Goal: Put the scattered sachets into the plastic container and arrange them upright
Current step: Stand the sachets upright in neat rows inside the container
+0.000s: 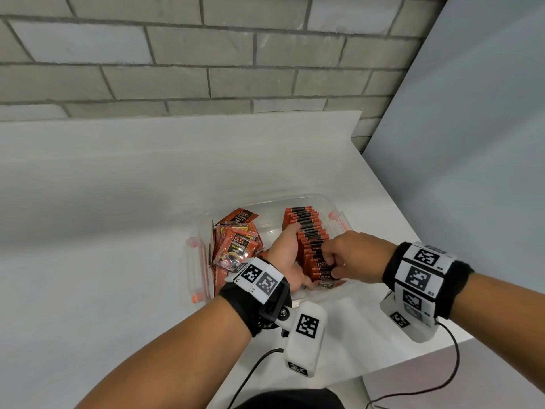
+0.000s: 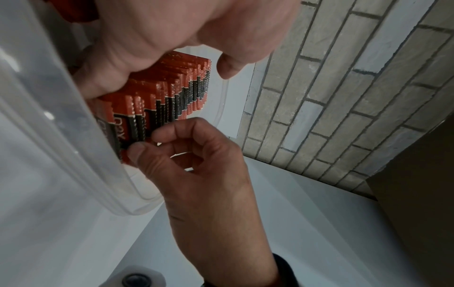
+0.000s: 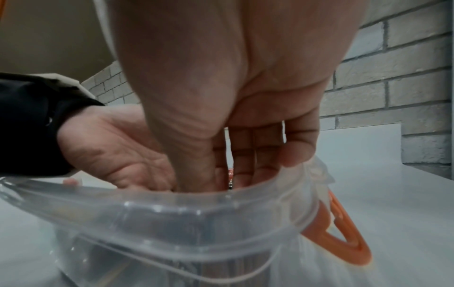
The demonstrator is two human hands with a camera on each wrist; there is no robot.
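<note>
A clear plastic container [image 1: 298,198] with orange latches stands on the white counter. Along its right side runs a row of upright red-and-black sachets [image 1: 306,225], which also shows in the left wrist view [image 2: 172,93]. Loose sachets [image 1: 236,243] lie piled in its left half. My left hand [image 1: 290,255] lies flat against the row's left side, fingers straight, thumb at the near end. My right hand [image 1: 331,265] pinches the tops of the nearest sachets between thumb and curled fingers [image 2: 169,130]. In the right wrist view the container rim [image 3: 172,202] hides the sachets.
A grey brick wall rises behind the white counter [image 1: 118,202]. A pale panel [image 1: 472,143] stands to the right, and the counter's edge runs diagonally beside the container. An orange latch [image 3: 339,238] sticks out from the container's right end. Black cables hang near my body.
</note>
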